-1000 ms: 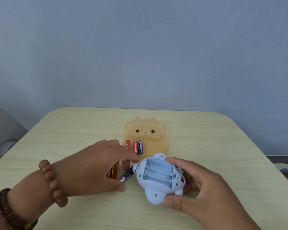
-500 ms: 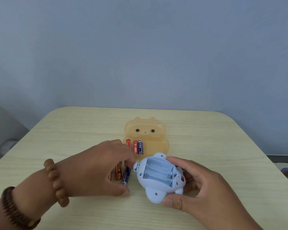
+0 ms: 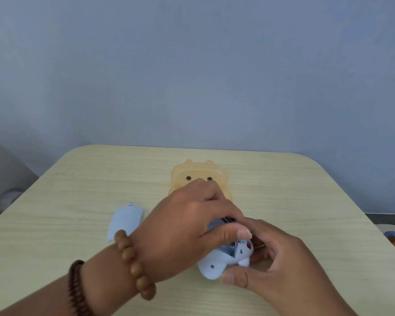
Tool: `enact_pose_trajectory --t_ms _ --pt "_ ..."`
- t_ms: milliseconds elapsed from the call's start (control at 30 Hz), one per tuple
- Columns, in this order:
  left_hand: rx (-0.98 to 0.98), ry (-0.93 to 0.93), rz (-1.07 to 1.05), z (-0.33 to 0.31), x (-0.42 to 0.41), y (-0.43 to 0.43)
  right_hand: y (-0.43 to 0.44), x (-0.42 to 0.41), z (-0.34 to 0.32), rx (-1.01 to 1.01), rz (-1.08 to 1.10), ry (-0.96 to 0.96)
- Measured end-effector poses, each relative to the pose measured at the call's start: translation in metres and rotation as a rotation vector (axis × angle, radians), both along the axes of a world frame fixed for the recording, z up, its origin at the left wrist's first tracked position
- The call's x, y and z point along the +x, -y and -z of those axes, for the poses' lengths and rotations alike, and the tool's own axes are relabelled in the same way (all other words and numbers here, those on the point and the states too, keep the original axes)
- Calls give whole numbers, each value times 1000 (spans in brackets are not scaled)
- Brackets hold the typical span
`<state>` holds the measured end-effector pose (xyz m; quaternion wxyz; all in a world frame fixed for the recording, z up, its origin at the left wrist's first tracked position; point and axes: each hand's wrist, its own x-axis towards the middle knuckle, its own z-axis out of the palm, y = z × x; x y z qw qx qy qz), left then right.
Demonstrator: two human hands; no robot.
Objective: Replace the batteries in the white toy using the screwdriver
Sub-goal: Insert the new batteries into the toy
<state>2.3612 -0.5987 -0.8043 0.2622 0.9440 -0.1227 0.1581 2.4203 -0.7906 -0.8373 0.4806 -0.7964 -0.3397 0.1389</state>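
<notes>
Under left hand: white toy, compartment up.
Left fingers: curled, pinching battery, just above compartment.
Right hand: grips toy's right side, equally near.

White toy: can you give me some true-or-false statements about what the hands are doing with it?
1. The right hand holds the white toy. True.
2. The battery cover is fitted on the toy. False: it lies on the table, left of the hands.
3. The left hand pinches a dark battery over the toy. True.
4. The orange bear-shaped box is on the toy's near side. False: it lies beyond it.
</notes>
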Motion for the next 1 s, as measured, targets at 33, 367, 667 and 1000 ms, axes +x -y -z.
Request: enact_pose_trajectory --t_ms 33,367,667,1000 --pt "3 13 -14 3 1 2 0 1 0 -1 3 5" --pt "-158 67 -160 26 -3 2 -1 0 2 -25 -1 6" --pt "-481 -64 -124 18 8 0 -3 -1 -1 -10 -4 26" --pt "-705 -171 -150 19 7 0 -4 -2 -5 -34 -5 11"
